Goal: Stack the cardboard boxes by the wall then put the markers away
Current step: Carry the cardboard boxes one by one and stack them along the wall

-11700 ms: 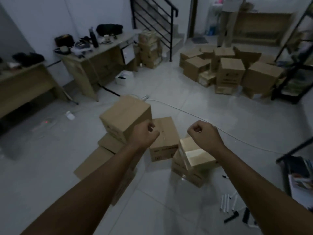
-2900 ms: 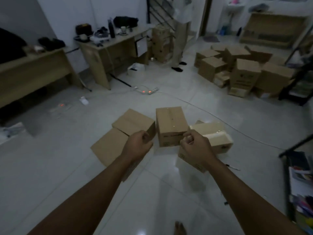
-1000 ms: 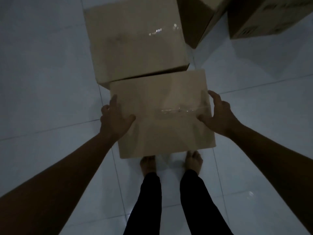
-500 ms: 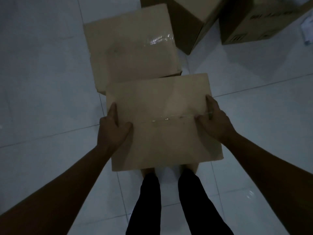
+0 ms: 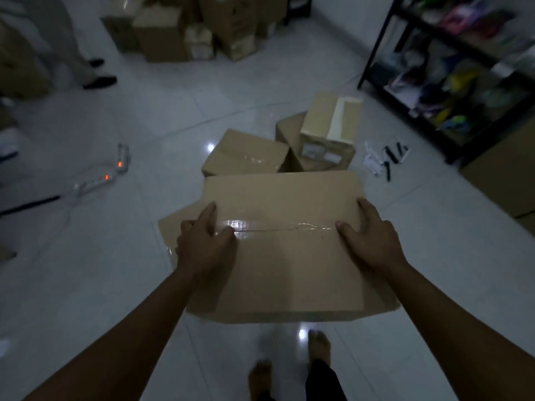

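Observation:
A large taped cardboard box (image 5: 286, 256) is held up off the floor in front of me. My left hand (image 5: 204, 244) grips its left side and my right hand (image 5: 373, 235) grips its right side, thumbs on the taped top. A flat box (image 5: 170, 230) on the floor peeks out beneath it at the left. Beyond it sit a medium box (image 5: 246, 154) and a small box with white tape (image 5: 330, 125) stacked on another box. Several black and white markers (image 5: 385, 157) lie scattered on the floor to the right.
A black shelf rack (image 5: 451, 62) full of items stands at the right, with a big box (image 5: 503, 172) below it. A pile of boxes (image 5: 188, 27) sits at the far wall. Power strips (image 5: 115, 166) with orange lights lie at left. Another person's feet (image 5: 98, 73) are at far left.
I have lifted the large box off the floor and raised my head. The view went from straight down at my feet to the room ahead, with the other boxes and markers in sight.

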